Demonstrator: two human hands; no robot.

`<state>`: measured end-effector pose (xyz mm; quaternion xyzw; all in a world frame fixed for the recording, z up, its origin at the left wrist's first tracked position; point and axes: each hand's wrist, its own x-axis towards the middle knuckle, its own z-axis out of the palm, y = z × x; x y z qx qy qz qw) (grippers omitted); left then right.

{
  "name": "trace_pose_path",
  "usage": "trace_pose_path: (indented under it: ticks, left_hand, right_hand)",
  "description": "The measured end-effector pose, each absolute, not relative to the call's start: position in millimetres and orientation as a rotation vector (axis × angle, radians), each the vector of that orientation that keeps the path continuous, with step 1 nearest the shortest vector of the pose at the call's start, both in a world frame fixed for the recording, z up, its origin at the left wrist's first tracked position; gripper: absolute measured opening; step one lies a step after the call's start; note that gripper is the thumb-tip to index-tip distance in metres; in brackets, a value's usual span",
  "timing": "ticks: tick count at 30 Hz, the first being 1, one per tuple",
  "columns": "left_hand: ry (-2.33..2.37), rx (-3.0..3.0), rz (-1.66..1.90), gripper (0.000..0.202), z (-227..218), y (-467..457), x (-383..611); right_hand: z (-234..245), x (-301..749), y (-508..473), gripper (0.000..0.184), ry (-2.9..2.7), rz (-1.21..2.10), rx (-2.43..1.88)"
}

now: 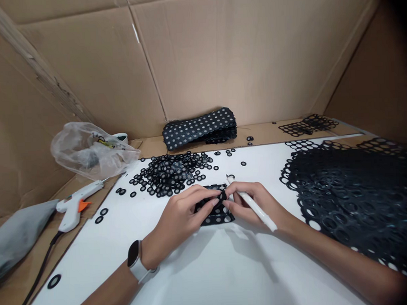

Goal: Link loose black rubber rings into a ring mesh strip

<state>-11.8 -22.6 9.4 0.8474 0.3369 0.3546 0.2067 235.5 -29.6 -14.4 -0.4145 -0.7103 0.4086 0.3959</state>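
In the middle of the white board, my left hand (189, 208) has its thumb and fingers pinched on a small black sheet with pale round dots (218, 220). My right hand (251, 204) is closed around a white pen-shaped tool (256, 208), whose dark thin tip points up and away. The tips of my right thumb and index finger meet my left fingertips at the sheet, partly hiding it. Just beyond my left hand lies a heap of small black rings with grey centres (167, 174).
On the left are a white glue gun (72, 205) with a cord, a grey bag (21, 237) and a clear plastic bag (88, 150). A stack of dotted black strips (199, 128) stands behind. Black perforated mesh (354, 200) is piled on the right. Cardboard walls (240, 56) surround the board.
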Motion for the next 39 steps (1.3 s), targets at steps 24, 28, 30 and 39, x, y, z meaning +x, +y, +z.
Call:
trace_pose_path:
  ticks: [24, 28, 30, 39]
  left_hand:
    - [0.854, 2.517, 1.14, 0.018, 6, -31, -2]
    - [0.848, 2.514, 1.125, 0.021, 7, -34, -1]
    - [0.849, 2.509, 1.11, 0.022, 6, -35, -2]
    - [0.849, 2.502, 1.14, 0.026, 4, -36, -1]
  right_hand:
    - [-8, 224, -40, 0.001, -1.75, 1.06, -1.009]
    - [-8, 222, -43, 0.004, -1.74, 1.058, -0.983]
    - [-8, 222, -43, 0.006, -1.736, 1.061, -0.984]
    - [-11, 222, -44, 0.008, -1.741, 1.077, -0.974]
